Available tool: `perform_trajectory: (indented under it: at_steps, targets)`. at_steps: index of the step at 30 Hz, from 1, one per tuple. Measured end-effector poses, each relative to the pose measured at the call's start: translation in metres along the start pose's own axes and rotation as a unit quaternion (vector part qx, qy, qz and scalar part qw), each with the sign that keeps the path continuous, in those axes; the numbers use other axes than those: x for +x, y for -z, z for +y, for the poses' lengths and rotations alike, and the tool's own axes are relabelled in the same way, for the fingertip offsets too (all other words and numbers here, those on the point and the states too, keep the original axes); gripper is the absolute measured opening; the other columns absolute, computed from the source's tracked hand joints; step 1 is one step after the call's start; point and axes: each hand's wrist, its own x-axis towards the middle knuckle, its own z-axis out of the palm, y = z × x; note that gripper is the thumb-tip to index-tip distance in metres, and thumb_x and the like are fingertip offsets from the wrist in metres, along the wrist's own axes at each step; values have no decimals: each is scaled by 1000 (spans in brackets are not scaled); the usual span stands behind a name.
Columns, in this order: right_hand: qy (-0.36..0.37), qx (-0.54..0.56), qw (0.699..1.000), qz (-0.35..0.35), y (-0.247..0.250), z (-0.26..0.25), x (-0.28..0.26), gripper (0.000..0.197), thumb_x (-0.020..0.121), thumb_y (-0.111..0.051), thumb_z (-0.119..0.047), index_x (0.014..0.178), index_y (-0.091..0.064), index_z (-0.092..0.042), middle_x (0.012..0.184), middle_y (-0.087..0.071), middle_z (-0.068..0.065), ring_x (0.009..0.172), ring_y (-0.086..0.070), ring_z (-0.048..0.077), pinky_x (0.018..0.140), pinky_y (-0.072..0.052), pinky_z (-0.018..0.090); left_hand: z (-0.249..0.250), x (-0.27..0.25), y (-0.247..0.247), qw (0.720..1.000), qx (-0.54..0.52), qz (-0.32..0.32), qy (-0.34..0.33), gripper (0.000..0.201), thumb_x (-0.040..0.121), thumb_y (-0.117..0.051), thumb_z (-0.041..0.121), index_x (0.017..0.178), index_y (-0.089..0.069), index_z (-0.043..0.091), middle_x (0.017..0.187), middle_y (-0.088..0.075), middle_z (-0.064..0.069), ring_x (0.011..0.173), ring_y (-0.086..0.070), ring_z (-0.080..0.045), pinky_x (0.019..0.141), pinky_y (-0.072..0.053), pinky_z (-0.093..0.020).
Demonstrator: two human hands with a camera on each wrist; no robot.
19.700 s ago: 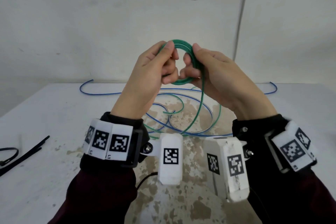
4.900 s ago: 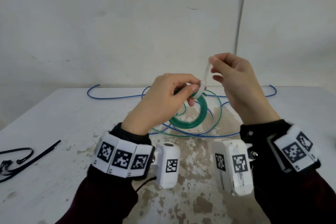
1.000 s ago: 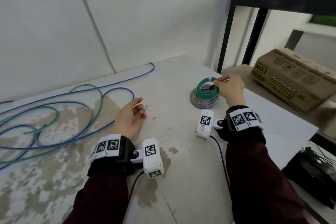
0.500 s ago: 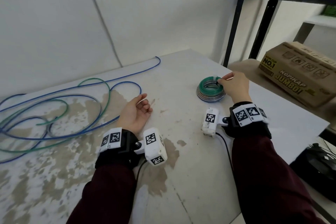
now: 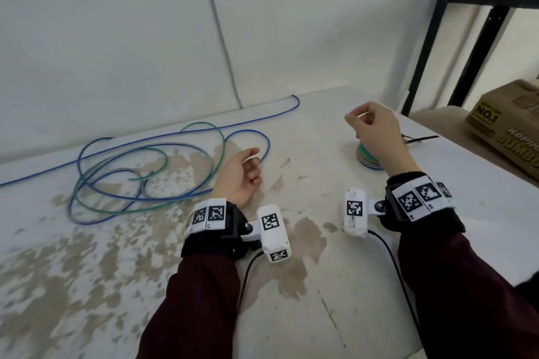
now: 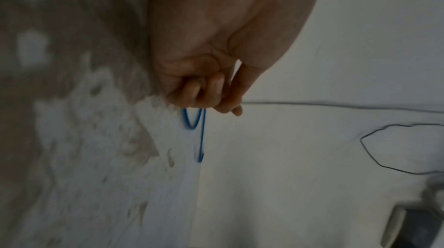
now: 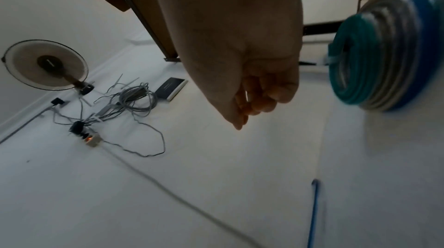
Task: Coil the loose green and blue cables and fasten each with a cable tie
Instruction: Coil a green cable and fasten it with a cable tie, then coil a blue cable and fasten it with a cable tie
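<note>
1. On the bench's (image 5: 364,285) far right, a stack of finished coils (image 5: 368,158) lies flat, green coil (image 7: 353,66) on top w/ grey and blue ones under it; prob. stacked there to keep done work clear of the loose stuff.
2. Right hand (image 5: 376,132) hovers just above the stack, not touching it; fingers loosely curled, thumb near forefinger, nothing visible in it, so released.
3. Left hand (image 5: 239,175) rests on its edge on the bench, palm to the right, fingers relaxed and half curled, grasping nothing; it lies just beside a loop of the blue cable (image 5: 250,132), w/in easy reach of it.
4. Loose blue cable and a loose green cable (image 5: 204,125) sprawl in overlapping loops on the left; a grey strand runs among them; none tied yet.
5. Black cable ties (image 5: 420,138) lie beyond the stack, near the bench's right edge.
6. Judgement: one green coil done; next job is likely gathering a loose cable; tangled loops could snag when pulled.
</note>
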Motion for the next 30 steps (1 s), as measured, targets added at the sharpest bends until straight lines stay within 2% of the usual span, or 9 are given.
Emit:
perform_trajectory:
  at_steps: [7,12,17,19,22,24,26,28,30]
  targets:
    - [44,50,954,-292,-100,-60,-42,10,91,-60,-12,81,-58,-12,60,-53,4,49,-50,6,47,-41,20,54,-53,50,949,257,93,-154,24,97,-44,15,78,-58,12,53,-44,3,32,-29,-4,35,-21,-15]
    - [174,-56,872,-453,-221,-120,-81,8,90,-61,-22,92,-62,-14,75,-64,3,67,-58,15,60,-44,25,99,-104,115,759,570,194,-248,26,95,-49,24,76,-64,13,62,-56,-1,61,-54,-18,60,-42,-30]
    - [228,-216,808,-498,-322,-165,-120,43,95,-52,-27,132,-49,-5,131,-54,14,116,-53,28,87,-41,31,138,-138,174,581,722,291,-238,22,96,-48,30,85,-58,13,75,-59,-6,77,-55,-30,62,-41,-36]
    - [223,-246,798,-503,-346,-173,-126,41,94,-54,-23,127,-52,1,127,-57,17,113,-55,31,89,-46,36,152,-143,192,544,746,304,-234,20,96,-48,29,92,-58,13,84,-61,-6,82,-56,-27,66,-44,-36]
    - [225,-254,801,-493,-363,-183,-127,26,88,-57,-12,106,-62,7,103,-65,22,88,-62,31,66,-46,36,170,-134,215,494,785,305,-218,19,96,-48,24,109,-55,13,103,-57,-8,97,-54,-27,72,-43,-37]
    - [223,-244,800,-501,-361,-189,-125,27,90,-52,-5,110,-60,12,109,-63,29,81,-62,32,63,-45,39,181,-120,227,450,817,305,-195,32,95,-49,21,125,-48,11,118,-52,-12,108,-50,-31,81,-42,-40]
    - [216,-190,815,-503,-349,-198,-120,22,94,-48,-6,110,-57,6,104,-64,23,78,-66,29,63,-53,36,191,-103,237,432,827,305,-188,51,93,-52,23,139,-35,12,131,-43,-16,117,-44,-34,90,-39,-43]
    - [220,-113,840,-482,-329,-209,-114,14,94,-48,-9,104,-57,-8,91,-60,8,68,-59,17,51,-46,19,196,-88,243,450,819,301,-190,63,94,-53,29,147,-23,13,140,-34,-19,123,-39,-37,95,-37,-45]
    - [240,-63,858,-450,-307,-221,-109,16,91,-49,-9,102,-61,-11,85,-59,4,64,-49,14,50,-37,19,197,-75,247,471,805,301,-200,69,95,-51,35,150,-16,14,145,-28,-20,128,-35,-38,98,-35,-46]
